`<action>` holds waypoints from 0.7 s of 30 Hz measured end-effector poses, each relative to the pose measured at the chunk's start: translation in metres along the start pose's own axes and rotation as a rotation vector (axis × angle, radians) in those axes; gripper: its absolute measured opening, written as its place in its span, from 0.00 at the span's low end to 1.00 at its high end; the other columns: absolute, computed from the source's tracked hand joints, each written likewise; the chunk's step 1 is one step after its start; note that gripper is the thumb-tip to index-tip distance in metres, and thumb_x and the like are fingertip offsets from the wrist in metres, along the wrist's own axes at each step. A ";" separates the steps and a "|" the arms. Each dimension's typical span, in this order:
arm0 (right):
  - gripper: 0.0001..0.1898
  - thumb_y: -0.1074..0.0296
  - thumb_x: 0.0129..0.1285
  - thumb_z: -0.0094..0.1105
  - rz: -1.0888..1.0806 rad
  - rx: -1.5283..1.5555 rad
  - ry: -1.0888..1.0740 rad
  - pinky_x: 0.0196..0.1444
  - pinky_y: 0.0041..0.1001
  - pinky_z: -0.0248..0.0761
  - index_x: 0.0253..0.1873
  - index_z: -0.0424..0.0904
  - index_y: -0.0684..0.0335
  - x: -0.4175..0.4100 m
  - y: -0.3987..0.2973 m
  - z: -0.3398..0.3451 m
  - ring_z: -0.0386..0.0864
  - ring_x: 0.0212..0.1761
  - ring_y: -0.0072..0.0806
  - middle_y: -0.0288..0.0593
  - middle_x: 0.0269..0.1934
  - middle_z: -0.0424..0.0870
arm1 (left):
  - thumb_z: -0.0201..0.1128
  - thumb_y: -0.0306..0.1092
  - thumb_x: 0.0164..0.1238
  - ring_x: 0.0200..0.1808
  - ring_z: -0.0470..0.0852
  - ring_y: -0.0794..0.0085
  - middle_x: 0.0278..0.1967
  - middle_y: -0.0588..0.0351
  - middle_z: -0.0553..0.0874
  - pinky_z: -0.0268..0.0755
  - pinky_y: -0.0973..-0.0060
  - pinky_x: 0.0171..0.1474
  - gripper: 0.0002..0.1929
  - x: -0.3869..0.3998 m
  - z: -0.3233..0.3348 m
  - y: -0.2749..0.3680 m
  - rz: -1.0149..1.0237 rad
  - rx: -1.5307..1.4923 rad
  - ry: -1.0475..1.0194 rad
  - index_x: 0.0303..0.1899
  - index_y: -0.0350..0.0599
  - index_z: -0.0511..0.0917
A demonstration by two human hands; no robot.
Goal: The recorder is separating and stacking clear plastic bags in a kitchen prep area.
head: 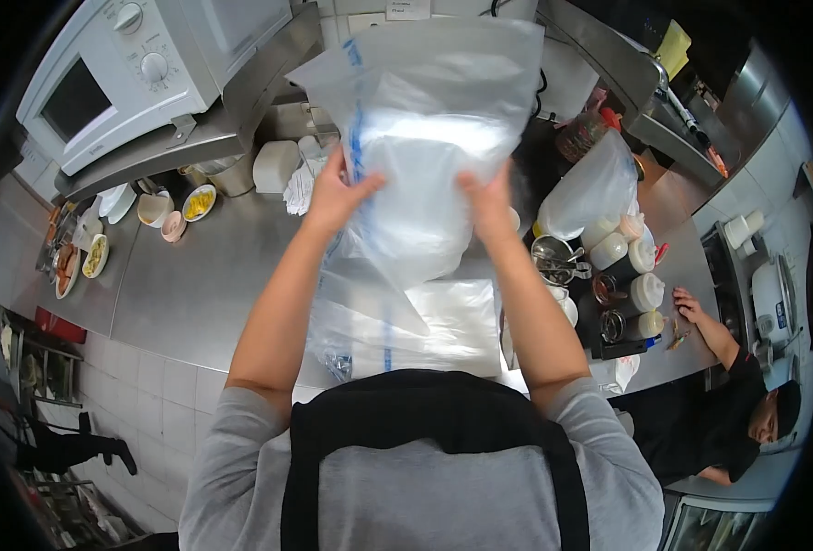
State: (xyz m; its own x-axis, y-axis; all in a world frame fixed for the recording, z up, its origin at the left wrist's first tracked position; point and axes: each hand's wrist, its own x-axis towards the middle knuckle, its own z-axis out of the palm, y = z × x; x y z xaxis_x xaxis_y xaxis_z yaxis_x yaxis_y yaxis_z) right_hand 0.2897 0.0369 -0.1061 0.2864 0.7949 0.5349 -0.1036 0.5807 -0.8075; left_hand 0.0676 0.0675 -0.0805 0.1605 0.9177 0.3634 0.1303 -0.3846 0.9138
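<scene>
Between my two hands I hold up a large translucent plastic bag (420, 138) with blue printing along its left side. My left hand (341, 184) grips its left edge, thumb on the near face. My right hand (487, 196), slightly blurred, grips the right edge the same way; the fingers of both are partly hidden behind the plastic. Below it, close to my body, a stack of flat clear plastic bags (441, 337) lies on the steel counter (220, 275). The held bag's lower end hangs over that stack; whether they touch I cannot tell.
A white microwave (131, 76) sits on a steel shelf at upper left. Small dishes, one a bowl of yellow food (200, 202), line the counter's back left. Squeeze bottles (646, 293) crowd the right, near a bagged bundle (592, 186). A co-worker's hand (687, 304) rests on the counter's right end.
</scene>
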 end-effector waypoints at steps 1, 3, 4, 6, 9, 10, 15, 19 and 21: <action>0.44 0.58 0.50 0.74 0.114 -0.209 -0.053 0.63 0.36 0.61 0.68 0.56 0.65 -0.003 0.013 -0.002 0.69 0.62 0.39 0.49 0.60 0.71 | 0.72 0.36 0.54 0.47 0.79 0.71 0.45 0.52 0.81 0.71 0.75 0.50 0.28 -0.008 0.002 -0.013 0.006 0.001 -0.002 0.55 0.38 0.70; 0.48 0.58 0.46 0.75 0.103 -0.270 -0.136 0.64 0.36 0.60 0.69 0.53 0.65 -0.038 0.045 -0.014 0.67 0.63 0.40 0.50 0.62 0.68 | 0.76 0.36 0.46 0.50 0.77 0.69 0.48 0.53 0.79 0.71 0.75 0.52 0.36 -0.025 0.001 -0.066 -0.047 0.115 -0.159 0.58 0.37 0.68; 0.53 0.59 0.42 0.77 0.097 -0.342 -0.207 0.65 0.36 0.59 0.70 0.51 0.66 -0.049 0.058 -0.025 0.66 0.64 0.41 0.52 0.64 0.65 | 0.76 0.36 0.46 0.50 0.77 0.69 0.48 0.53 0.79 0.71 0.75 0.52 0.36 -0.026 0.000 -0.078 -0.036 0.115 -0.167 0.58 0.37 0.68; 0.54 0.59 0.41 0.77 0.126 -0.340 -0.242 0.66 0.36 0.58 0.71 0.50 0.65 -0.050 0.074 -0.049 0.65 0.65 0.41 0.53 0.65 0.62 | 0.78 0.34 0.42 0.52 0.76 0.68 0.51 0.52 0.77 0.70 0.74 0.53 0.37 -0.028 -0.007 -0.092 -0.029 0.011 -0.195 0.57 0.37 0.69; 0.56 0.59 0.39 0.78 0.082 -0.262 -0.263 0.66 0.37 0.58 0.71 0.49 0.65 -0.029 0.048 -0.047 0.66 0.64 0.42 0.54 0.66 0.61 | 0.79 0.34 0.39 0.53 0.75 0.67 0.53 0.52 0.75 0.70 0.72 0.55 0.38 -0.007 -0.026 -0.059 -0.059 -0.182 0.003 0.56 0.37 0.69; 0.57 0.57 0.38 0.79 0.005 -0.205 -0.203 0.65 0.37 0.59 0.71 0.49 0.66 -0.015 0.027 -0.034 0.66 0.64 0.42 0.54 0.66 0.62 | 0.79 0.34 0.39 0.53 0.75 0.67 0.53 0.52 0.75 0.70 0.72 0.55 0.38 0.001 -0.026 -0.042 -0.064 -0.183 -0.002 0.56 0.37 0.69; 0.55 0.55 0.37 0.80 0.015 -0.114 -0.035 0.62 0.34 0.64 0.68 0.52 0.66 0.012 -0.003 0.012 0.70 0.61 0.40 0.53 0.61 0.69 | 0.80 0.36 0.37 0.53 0.76 0.66 0.52 0.51 0.78 0.70 0.71 0.55 0.41 0.012 -0.007 -0.025 -0.109 0.162 -0.237 0.56 0.36 0.68; 0.43 0.58 0.42 0.79 0.049 -0.211 -0.001 0.55 0.31 0.70 0.60 0.62 0.66 -0.017 0.033 0.003 0.76 0.51 0.34 0.48 0.52 0.77 | 0.80 0.37 0.37 0.52 0.78 0.65 0.50 0.50 0.79 0.70 0.70 0.56 0.41 -0.009 0.015 -0.062 0.110 -0.029 -0.104 0.56 0.36 0.68; 0.40 0.60 0.43 0.79 -0.029 -0.219 0.029 0.54 0.31 0.70 0.59 0.64 0.66 -0.024 0.035 0.004 0.77 0.50 0.33 0.47 0.50 0.78 | 0.80 0.40 0.37 0.52 0.78 0.61 0.50 0.48 0.79 0.69 0.68 0.56 0.42 -0.011 0.014 -0.064 -0.071 -0.010 -0.114 0.57 0.35 0.68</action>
State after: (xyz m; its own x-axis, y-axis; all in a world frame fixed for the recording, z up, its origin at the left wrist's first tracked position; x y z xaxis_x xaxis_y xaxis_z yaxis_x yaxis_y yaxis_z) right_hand 0.2755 0.0389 -0.1467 0.3141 0.7710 0.5540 0.1134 0.5488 -0.8282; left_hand 0.0717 0.0804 -0.1454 0.2611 0.9251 0.2759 0.1352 -0.3180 0.9384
